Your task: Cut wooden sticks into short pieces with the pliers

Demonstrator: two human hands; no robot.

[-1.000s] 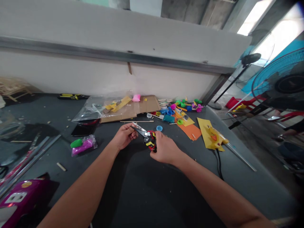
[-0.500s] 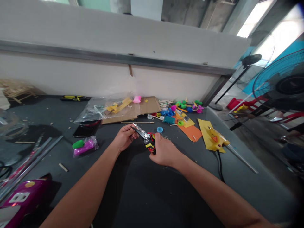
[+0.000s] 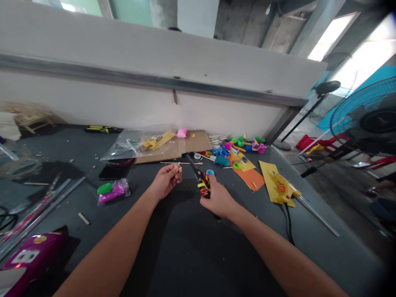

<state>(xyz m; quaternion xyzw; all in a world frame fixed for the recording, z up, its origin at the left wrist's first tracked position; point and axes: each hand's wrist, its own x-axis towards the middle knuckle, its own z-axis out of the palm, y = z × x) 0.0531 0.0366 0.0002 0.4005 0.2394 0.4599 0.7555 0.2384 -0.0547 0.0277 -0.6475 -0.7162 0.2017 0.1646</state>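
My left hand [image 3: 167,180] is closed in a pinch on a small pale wooden stick [image 3: 179,164], whose tip shows above the fingers. To its right, my right hand [image 3: 216,198] grips a pair of shears [image 3: 201,180] by black, red and yellow handles. Their dark blades point up and left, apart from the left hand; whether they are parted is blurred. A blue bottle cap [image 3: 210,172] lies just beyond the shears. Behind both hands a thin wooden stick [image 3: 188,163] rests on the dark table [image 3: 185,255].
Cardboard [image 3: 198,141] and clear plastic lie at the back. Colourful clay pieces [image 3: 241,142] and orange paper [image 3: 252,178] sit to the right, with a yellow glue gun [image 3: 283,187]. On the left are a phone [image 3: 116,170], a purple clay packet [image 3: 113,192] and a magenta device [image 3: 37,251].
The shears have moved right and slightly down, away from the fingertips of my left hand. The left hand keeps its pinch, and the view has tilted slightly.
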